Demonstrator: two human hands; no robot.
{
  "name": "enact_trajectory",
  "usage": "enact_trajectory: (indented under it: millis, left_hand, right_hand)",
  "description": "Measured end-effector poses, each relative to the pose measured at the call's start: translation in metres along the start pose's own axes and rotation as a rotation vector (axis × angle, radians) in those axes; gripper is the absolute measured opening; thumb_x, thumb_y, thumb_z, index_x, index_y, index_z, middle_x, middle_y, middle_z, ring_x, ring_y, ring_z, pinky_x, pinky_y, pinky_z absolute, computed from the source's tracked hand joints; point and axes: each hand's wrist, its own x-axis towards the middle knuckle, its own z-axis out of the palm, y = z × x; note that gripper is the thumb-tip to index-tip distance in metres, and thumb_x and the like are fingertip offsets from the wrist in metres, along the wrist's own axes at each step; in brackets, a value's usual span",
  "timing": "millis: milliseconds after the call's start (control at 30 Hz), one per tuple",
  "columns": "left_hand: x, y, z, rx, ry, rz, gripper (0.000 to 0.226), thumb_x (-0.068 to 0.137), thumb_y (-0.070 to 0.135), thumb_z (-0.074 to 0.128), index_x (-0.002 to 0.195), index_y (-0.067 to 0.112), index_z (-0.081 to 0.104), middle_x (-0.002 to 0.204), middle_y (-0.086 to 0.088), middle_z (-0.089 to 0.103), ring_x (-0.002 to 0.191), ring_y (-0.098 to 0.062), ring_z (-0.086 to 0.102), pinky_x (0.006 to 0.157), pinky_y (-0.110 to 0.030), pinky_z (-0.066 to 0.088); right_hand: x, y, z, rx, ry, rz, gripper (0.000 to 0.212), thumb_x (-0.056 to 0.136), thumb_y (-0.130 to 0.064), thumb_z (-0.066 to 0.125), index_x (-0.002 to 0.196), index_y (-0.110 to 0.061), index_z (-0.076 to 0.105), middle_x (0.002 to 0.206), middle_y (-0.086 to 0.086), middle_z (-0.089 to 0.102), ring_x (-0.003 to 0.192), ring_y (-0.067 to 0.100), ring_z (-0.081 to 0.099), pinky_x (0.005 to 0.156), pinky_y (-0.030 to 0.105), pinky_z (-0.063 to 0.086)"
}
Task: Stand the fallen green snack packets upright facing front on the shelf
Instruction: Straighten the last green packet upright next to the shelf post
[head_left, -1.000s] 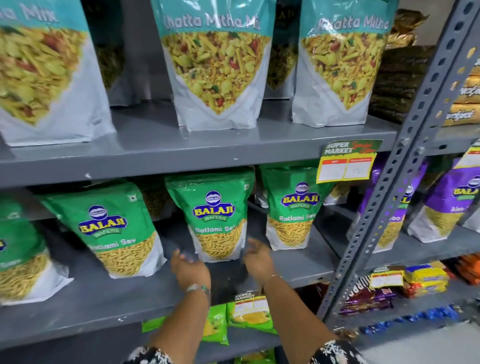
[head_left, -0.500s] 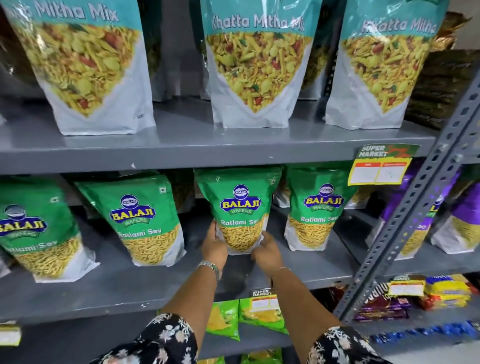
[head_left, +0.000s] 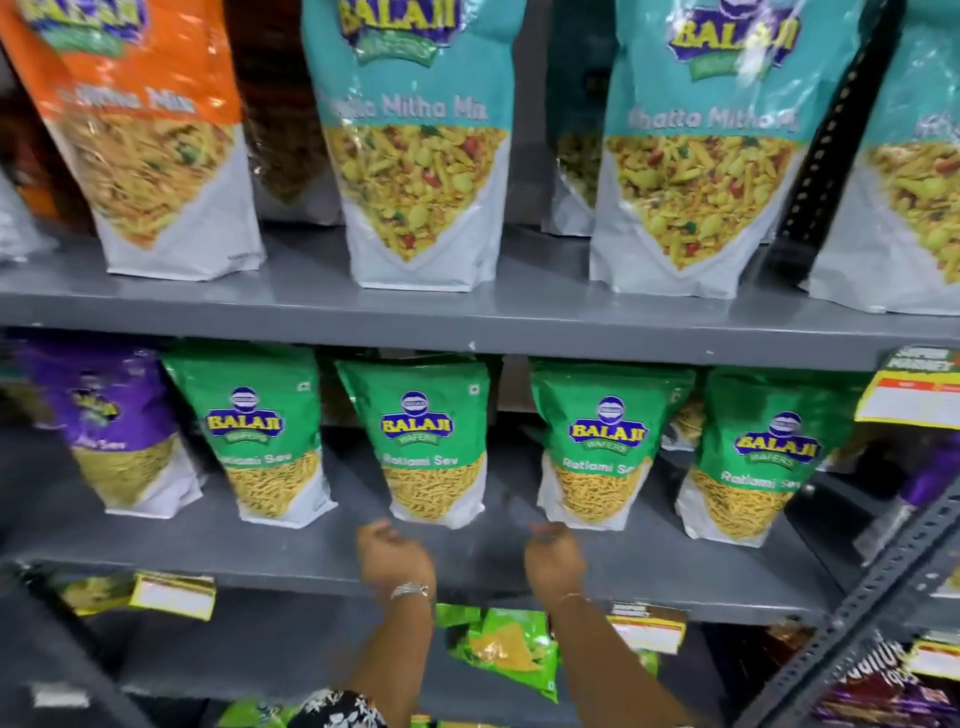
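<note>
Several green Balaji Ratlami Sev packets stand upright, fronts out, on the middle grey shelf: one at the left, one in the middle, one right of it and one at the far right. My left hand hovers just below and in front of the middle packet, fingers loosely curled, holding nothing. Below the third packet's bottom corner, my right hand is likewise empty and apart from it.
A purple packet stands left of the green row. Teal and orange mix packets fill the shelf above. A perforated steel upright runs at the right. Small green packs and price tags lie below.
Both hands have let go of the third green packet and drawn back toward the shelf edge. The view has swung left, bringing the purple and orange packets in.
</note>
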Motion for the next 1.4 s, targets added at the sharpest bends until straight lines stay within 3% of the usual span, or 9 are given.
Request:
enact_trajectory:
  millis: [333,433,700,833,1000,1067,1200,1300,1400]
  left_hand:
    - [0.077,0.039,-0.017,0.026,-0.634,0.094,0.07,0.086,-0.022,0.033,0.148,0.01,0.027,0.151,-0.017,0.037,0.137,-0.036,0.039,0.105,-0.05,0.037]
    - [0.075,0.03,-0.008,-0.121,-0.659,0.06,0.076,0.082,-0.027,0.034,0.147,0.013,0.029,0.152,-0.017,0.035,0.138,-0.037,0.037,0.106,-0.065,0.028]
    - [0.072,0.034,-0.001,-0.117,-0.717,0.075,0.073,0.083,-0.015,0.047,0.144,0.024,0.036,0.133,0.0,0.051,0.123,-0.018,0.049,0.107,-0.049,0.042]
    - [0.075,0.037,0.0,-0.11,-0.758,0.077,0.069,0.086,-0.014,0.043,0.144,0.023,0.035,0.126,0.004,0.051,0.114,-0.014,0.05,0.101,-0.039,0.047]
    - [0.082,0.022,-0.02,-0.132,-0.491,-0.012,0.048,0.089,-0.013,0.038,0.133,0.002,0.048,0.113,-0.011,0.054,0.106,-0.026,0.055,0.09,-0.034,0.044]
    - [0.087,0.01,-0.044,-0.134,-0.273,-0.073,0.027,0.089,-0.009,0.04,0.109,-0.002,0.058,0.095,-0.017,0.055,0.087,-0.024,0.054,0.079,-0.031,0.043]
    - [0.124,0.004,-0.104,-0.143,0.087,-0.028,0.033,0.083,-0.011,0.049,0.115,-0.011,0.054,0.115,-0.034,0.057,0.108,-0.045,0.057,0.1,-0.051,0.043]
    - [0.169,0.026,-0.142,-0.059,0.041,0.013,0.051,0.085,-0.006,0.049,0.135,-0.001,0.044,0.136,-0.028,0.049,0.121,-0.044,0.051,0.105,-0.051,0.04]
    - [0.206,0.041,-0.16,0.055,-0.188,0.134,0.066,0.086,-0.014,0.042,0.146,0.009,0.03,0.148,-0.021,0.04,0.131,-0.039,0.045,0.105,-0.033,0.042]
  right_hand:
    - [-0.011,-0.041,0.081,0.113,-0.251,-0.014,0.059,0.085,0.003,0.054,0.139,-0.01,0.035,0.114,0.013,0.058,0.094,0.025,0.056,0.069,0.029,0.041]
    - [-0.011,-0.044,0.082,0.078,-0.222,-0.011,0.063,0.086,0.002,0.053,0.143,-0.013,0.032,0.125,0.014,0.058,0.099,0.027,0.057,0.076,0.027,0.039]
    - [0.0,-0.044,0.078,0.058,-0.199,-0.024,0.07,0.078,0.006,0.06,0.138,-0.013,0.033,0.127,0.014,0.054,0.097,0.025,0.052,0.087,0.04,0.051]
    - [0.006,-0.04,0.078,0.063,-0.214,-0.003,0.071,0.075,0.006,0.059,0.138,-0.017,0.033,0.107,0.008,0.058,0.079,0.021,0.056,0.065,0.03,0.049]
    - [-0.01,-0.04,0.091,-0.113,-0.084,0.064,0.047,0.081,-0.001,0.055,0.127,-0.009,0.047,0.121,0.02,0.063,0.109,0.037,0.061,0.086,0.035,0.047]
    - [-0.029,-0.049,0.105,-0.11,-0.073,0.05,0.034,0.083,-0.003,0.055,0.117,-0.007,0.055,0.114,0.019,0.065,0.102,0.035,0.063,0.08,0.029,0.046]
    - [-0.063,-0.078,0.158,-0.003,-0.321,0.006,0.037,0.079,0.006,0.059,0.112,-0.012,0.054,0.091,0.009,0.058,0.073,0.02,0.053,0.052,0.016,0.04]
    - [-0.081,-0.102,0.197,0.048,-0.443,-0.011,0.058,0.075,0.008,0.062,0.126,-0.012,0.044,0.075,0.001,0.053,0.063,0.016,0.049,0.053,0.025,0.038]
    - [-0.091,-0.121,0.219,0.051,-0.497,-0.058,0.077,0.074,0.0,0.067,0.141,-0.015,0.031,0.111,0.008,0.062,0.077,0.021,0.056,0.053,0.025,0.044]
